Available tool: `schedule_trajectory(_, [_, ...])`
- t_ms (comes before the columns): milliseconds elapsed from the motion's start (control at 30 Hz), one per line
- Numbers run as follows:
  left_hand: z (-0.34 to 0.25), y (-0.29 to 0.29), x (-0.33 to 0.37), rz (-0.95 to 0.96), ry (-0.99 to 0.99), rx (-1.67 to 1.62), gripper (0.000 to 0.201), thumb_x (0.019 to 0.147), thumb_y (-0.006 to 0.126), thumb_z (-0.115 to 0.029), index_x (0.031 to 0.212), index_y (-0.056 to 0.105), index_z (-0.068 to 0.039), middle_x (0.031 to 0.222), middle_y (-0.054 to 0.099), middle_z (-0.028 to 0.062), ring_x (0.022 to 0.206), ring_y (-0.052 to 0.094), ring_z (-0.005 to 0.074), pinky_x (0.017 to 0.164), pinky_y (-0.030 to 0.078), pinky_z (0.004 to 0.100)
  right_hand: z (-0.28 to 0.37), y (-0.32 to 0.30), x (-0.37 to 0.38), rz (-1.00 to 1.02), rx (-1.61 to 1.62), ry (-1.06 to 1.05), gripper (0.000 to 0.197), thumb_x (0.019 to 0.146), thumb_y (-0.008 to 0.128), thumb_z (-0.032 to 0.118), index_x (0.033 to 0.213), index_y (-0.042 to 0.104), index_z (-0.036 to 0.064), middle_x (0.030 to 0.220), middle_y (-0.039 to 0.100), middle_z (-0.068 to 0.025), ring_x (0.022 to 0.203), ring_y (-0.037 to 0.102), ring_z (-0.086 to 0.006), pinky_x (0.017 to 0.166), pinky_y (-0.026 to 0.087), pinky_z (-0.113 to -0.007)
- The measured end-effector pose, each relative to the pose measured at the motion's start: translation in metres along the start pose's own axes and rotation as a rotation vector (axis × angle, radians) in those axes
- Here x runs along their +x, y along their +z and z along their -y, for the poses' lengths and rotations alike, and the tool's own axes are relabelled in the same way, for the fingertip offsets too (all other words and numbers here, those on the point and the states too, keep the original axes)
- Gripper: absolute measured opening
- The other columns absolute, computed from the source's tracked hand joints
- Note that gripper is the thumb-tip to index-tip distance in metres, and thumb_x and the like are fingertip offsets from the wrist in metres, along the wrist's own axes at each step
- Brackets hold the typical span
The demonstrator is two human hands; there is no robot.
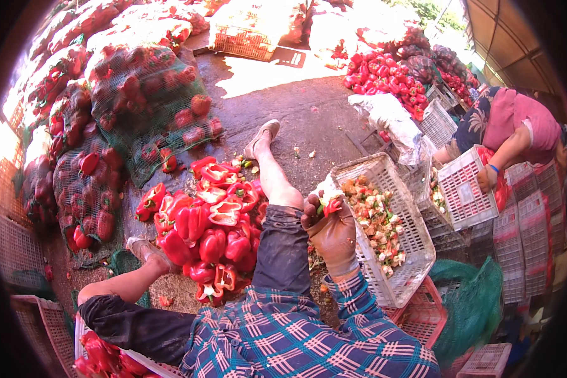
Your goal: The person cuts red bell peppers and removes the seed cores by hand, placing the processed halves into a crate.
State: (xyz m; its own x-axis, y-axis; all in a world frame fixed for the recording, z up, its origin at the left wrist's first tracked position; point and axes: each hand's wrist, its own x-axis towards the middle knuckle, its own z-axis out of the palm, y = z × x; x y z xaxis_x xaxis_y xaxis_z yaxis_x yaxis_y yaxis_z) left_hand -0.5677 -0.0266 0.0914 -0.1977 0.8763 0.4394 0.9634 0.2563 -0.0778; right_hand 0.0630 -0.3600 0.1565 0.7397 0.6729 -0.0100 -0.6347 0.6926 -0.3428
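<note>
My right hand (329, 238), in a brown glove, is raised over my right knee beside the crate of cores. Its fingers are closed round a pepper core (332, 205) with pale seeds and a bit of red flesh. My left hand is out of sight. Between my legs lies a heap of red bell peppers (212, 244), several cut open at the top. Close to my right hand, a white plastic crate (416, 252) holds many pale seed cores and scraps (377, 230). Another crate by my left thigh has red peppers (107, 356) in it.
Green net sacks of peppers (146, 94) are piled on the left. A person (516, 126) in pink on the right grips a white crate (466, 192). Stacked crates (521, 246) and green netting (472, 302) lie near. An orange crate (240, 41) stands far off.
</note>
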Motion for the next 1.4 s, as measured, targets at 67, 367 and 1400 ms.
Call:
schedule_trajectory(67, [0.037, 0.026, -0.012, 0.169, -0.077, 0.176, 0.071, 0.086, 0.064, -0.024, 0.147, 0.031, -0.010, 0.131, 0.054, 0.0175, 0.113, 0.058, 0.0293, 0.091, 0.048, 0.0408, 0.009, 0.015, 0.002, -0.111, -0.044, -0.100, 0.035, 0.100, 0.055, 0.032, 0.120, 0.060, 0.0037, 0.114, 0.065, -0.0133, 0.105, 0.063, -0.0261, 0.095, 0.051, -0.043])
schedule_trajectory(367, [0.096, 0.056, 0.012, 0.471, -0.011, 0.151, 0.087, 0.081, 0.067, -0.034, 0.155, 0.028, -0.009, 0.157, 0.032, 0.0214, 0.138, 0.040, 0.0412, 0.114, 0.032, 0.0499, 0.084, -0.035, 0.007, -0.810, -2.445, -0.845, 0.050, 0.090, 0.068, 0.019, 0.132, 0.051, -0.0012, 0.135, 0.053, -0.0220, 0.127, 0.050, -0.0377, 0.108, 0.039, -0.045])
schedule_trajectory(1400, [-0.452, 0.015, -0.123, 0.851, 0.947, -0.906, 0.094, 0.067, 0.082, -0.031, 0.149, 0.037, -0.019, 0.139, 0.050, 0.0192, 0.126, 0.053, 0.0378, 0.105, 0.046, 0.0442, -0.254, -0.105, 0.104, 0.160, -1.775, -0.081, 0.045, 0.074, 0.080, 0.022, 0.111, 0.061, 0.0054, 0.112, 0.061, -0.0164, 0.107, 0.059, -0.0329, 0.094, 0.048, -0.041])
